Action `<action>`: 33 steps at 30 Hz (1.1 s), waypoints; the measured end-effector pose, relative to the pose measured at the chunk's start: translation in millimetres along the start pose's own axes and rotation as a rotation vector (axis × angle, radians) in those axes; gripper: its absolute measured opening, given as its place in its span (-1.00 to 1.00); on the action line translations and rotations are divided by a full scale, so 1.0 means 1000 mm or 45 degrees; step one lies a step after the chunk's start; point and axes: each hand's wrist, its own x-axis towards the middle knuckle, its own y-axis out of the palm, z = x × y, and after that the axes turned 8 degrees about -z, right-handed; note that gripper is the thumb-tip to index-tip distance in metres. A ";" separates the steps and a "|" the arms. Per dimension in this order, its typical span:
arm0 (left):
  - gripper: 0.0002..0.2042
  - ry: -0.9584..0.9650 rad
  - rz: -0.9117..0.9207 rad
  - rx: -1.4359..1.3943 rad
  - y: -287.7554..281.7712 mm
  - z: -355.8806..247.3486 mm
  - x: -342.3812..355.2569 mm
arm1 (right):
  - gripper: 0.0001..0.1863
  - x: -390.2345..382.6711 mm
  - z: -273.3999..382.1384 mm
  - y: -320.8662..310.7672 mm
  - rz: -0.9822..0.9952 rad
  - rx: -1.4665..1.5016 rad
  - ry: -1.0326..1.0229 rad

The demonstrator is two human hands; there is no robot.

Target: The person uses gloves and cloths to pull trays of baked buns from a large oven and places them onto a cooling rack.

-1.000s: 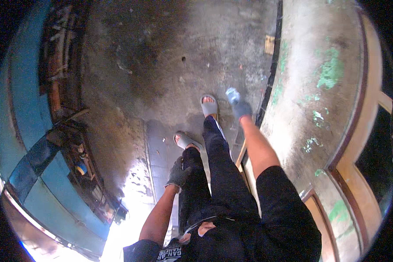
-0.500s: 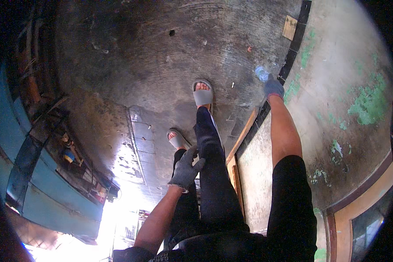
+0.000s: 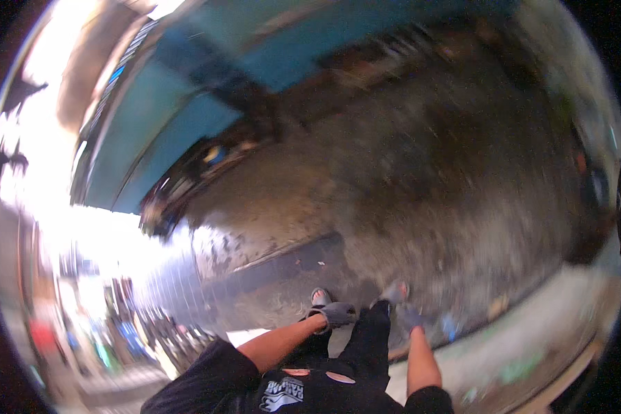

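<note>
Grey knit gloves cover both hands. My left hand (image 3: 338, 315) hangs in front of my dark-trousered legs, fingers loosely apart, with nothing seen in it. Farther right, my right hand (image 3: 410, 319) is low over the floor, beside my right foot; motion smears its fingers. Just right of that hand shows a clear bluish plastic piece (image 3: 450, 327), perhaps a bottle or cup. Whether the fingers touch it cannot be made out.
Grey slide sandals (image 3: 393, 292) are on my feet. A pale wall (image 3: 510, 355) with green patches runs along the lower right. Blue panels (image 3: 186, 138) line the far left side, with clutter at their base. Dark concrete floor (image 3: 421, 186) lies between; several blurred objects stand lower left.
The view has swung round and tilted up, bringing more of the blue panels and the bright opening into sight. My right hand was at the plastic piece by the wall; now they appear apart.
</note>
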 end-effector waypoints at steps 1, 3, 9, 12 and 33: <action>-0.51 0.049 -0.056 -0.103 -0.009 0.019 -0.012 | -0.40 0.017 0.019 0.014 -0.008 -0.039 -0.205; -0.44 0.274 -0.349 -0.177 -0.029 0.056 -0.020 | -0.46 0.067 0.066 0.020 0.028 0.175 -0.357; -0.30 0.274 -0.905 -0.247 -0.124 0.186 -0.083 | -0.72 0.173 0.250 -0.046 0.448 0.457 -0.110; -0.33 -0.020 -0.975 -0.738 -0.156 0.253 -0.180 | -0.79 0.150 0.332 -0.079 0.491 0.372 0.260; -0.56 -1.261 -1.765 -2.921 0.147 0.472 -0.273 | -0.74 0.259 0.813 0.262 1.441 -1.242 -1.632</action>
